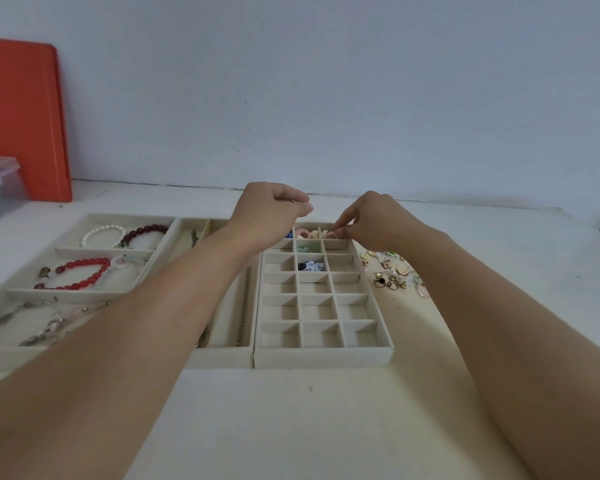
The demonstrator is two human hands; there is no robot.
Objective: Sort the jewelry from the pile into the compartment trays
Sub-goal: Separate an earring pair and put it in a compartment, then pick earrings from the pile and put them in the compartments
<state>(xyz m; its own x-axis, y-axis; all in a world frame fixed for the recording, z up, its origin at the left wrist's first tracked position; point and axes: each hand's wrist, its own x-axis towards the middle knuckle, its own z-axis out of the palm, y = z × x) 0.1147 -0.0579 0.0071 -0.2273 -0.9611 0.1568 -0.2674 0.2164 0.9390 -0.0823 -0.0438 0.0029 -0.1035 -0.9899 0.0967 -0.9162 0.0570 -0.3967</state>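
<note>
grid tray [321, 355]: small pieces fill only its far cells, so sorting looks to run far edge first.
pile [394, 271]: loose jewelry just beside the tray's right edge, within easy reach.
right hand [371, 221]: fingertips pinched over the far-right cell; what it holds is too small to tell.
left hand [269, 211]: fingers curled above the far edge; contents hidden.

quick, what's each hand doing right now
left hand: fingers curled, holding something cannot be told
right hand: pinching a small item, cannot tell what, over the grid tray
</note>
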